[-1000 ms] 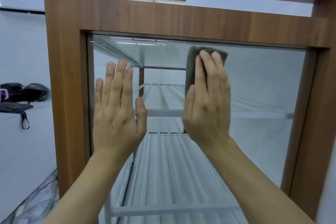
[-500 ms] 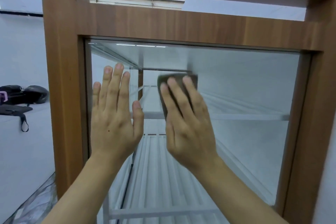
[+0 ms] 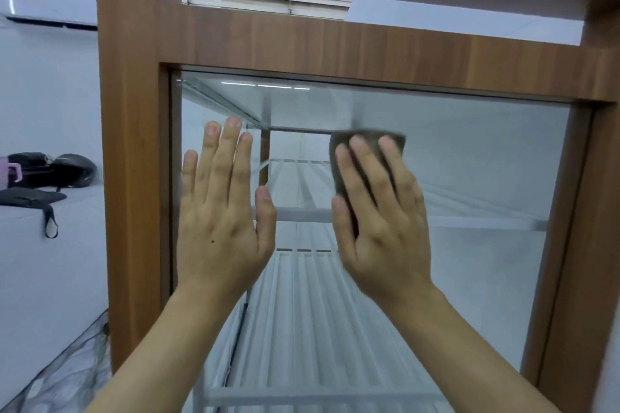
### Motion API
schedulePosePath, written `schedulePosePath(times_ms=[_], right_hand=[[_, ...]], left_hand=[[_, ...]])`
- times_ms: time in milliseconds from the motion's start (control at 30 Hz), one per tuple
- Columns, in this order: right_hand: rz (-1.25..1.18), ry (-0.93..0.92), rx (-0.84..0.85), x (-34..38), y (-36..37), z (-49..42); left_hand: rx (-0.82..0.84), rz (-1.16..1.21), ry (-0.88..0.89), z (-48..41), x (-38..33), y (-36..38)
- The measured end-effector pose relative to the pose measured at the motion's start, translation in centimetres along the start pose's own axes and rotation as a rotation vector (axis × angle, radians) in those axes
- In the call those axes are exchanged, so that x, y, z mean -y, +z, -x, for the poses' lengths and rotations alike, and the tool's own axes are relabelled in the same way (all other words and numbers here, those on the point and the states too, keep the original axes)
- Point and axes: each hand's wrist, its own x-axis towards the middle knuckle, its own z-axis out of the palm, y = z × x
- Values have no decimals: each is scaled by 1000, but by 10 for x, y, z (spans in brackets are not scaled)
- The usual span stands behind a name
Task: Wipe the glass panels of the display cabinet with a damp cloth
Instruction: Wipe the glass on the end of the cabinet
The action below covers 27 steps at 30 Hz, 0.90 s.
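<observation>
the right hand is pressing the dark cloth flat against the glass panel of the display cabinet. its fingers are lying nearly straight and slightly spread over the cloth, not curling round it. the cloth is sitting at about mid-height in the upper half of the panel, a little right of the panel's centre, and its top edge is blurring with motion.

1 second ago the cloth was riding high, close under the top rail. half a second ago it was lower and further left, almost meeting the left hand. now it is travelling right again at roughly the same height, and the gap between the 2 hands is widening. that is reading as a zigzag: a sweep down and left, then back right, working down from the top.

the left hand is staying where it was, flat on the glass near the left frame post, fingers straight and together, holding nothing; it seems to be bracing.

judging by this, the top band of the panel is likely covered, while the right side and the whole lower part, in front of the white shelves, are still waiting. the patch under the left palm is also going unwiped.
</observation>
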Motion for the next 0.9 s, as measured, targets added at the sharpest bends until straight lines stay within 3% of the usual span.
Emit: schedulePosePath(times_ms=[133,233,300,433,600,667,767,800,900], right_hand=[[-55,215,-97,19,10,-28],[-34,3,36,26,5,18],[-12,-37,24,12,-2,29],[-26,262,-123,11,7,-29],[-7,-137,111,20,-2,34],[4,-26,35,-5,-7,25],[9,320,-120,-8,-2,-30],[-3,315,-105,2,0,-34],[0,-72,94,14,-1,22]], left_hand=[[2,4,4,0,2,1],[0,4,7,0,2,0],[0,2,4,0,1,0],[2,-9,1,-1,1,1],[-4,-1,5,-1,1,-1],[3,-13,-3,-1,0,0],[12,-25,-2,-1,-1,1],[10,-22,-2,-1,0,1],[2,-15,-6,-1,1,-1]])
